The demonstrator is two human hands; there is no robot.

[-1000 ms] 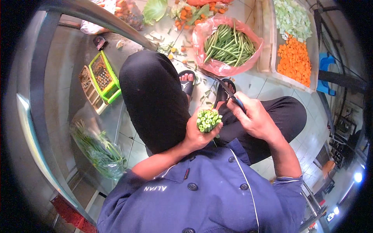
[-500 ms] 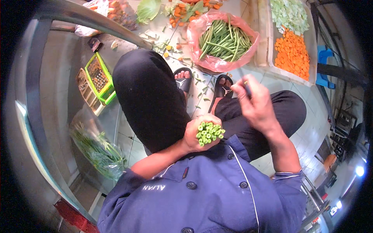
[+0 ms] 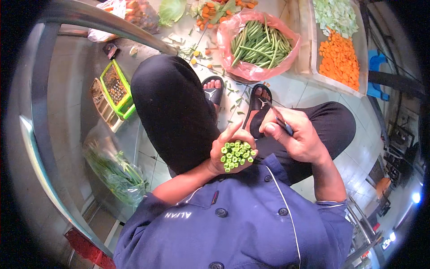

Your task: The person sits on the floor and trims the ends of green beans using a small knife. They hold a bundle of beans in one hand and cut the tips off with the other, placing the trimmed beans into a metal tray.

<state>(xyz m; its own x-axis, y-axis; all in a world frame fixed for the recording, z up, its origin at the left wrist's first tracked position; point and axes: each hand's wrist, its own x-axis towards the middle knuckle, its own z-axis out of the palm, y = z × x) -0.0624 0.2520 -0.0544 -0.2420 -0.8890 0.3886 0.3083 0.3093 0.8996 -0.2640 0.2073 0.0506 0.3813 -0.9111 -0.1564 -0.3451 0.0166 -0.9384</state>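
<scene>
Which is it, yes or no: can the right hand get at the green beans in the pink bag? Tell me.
Probably yes, perhaps with a lean: the pink bag is open and nothing covers the green beans. But the right hand holds a knife, so its grip isn't free.

Two hands show: one left hand and one right hand. There is one knife, one bunch of green beans with twenty-odd cut ends, and one pink bag of beans too many to count. Chopped food makes two piles, one of cabbage and one of carrot slices. Sandals number two, shirt buttons at least four, large leaves one, and clear bags of green stalks one.
</scene>
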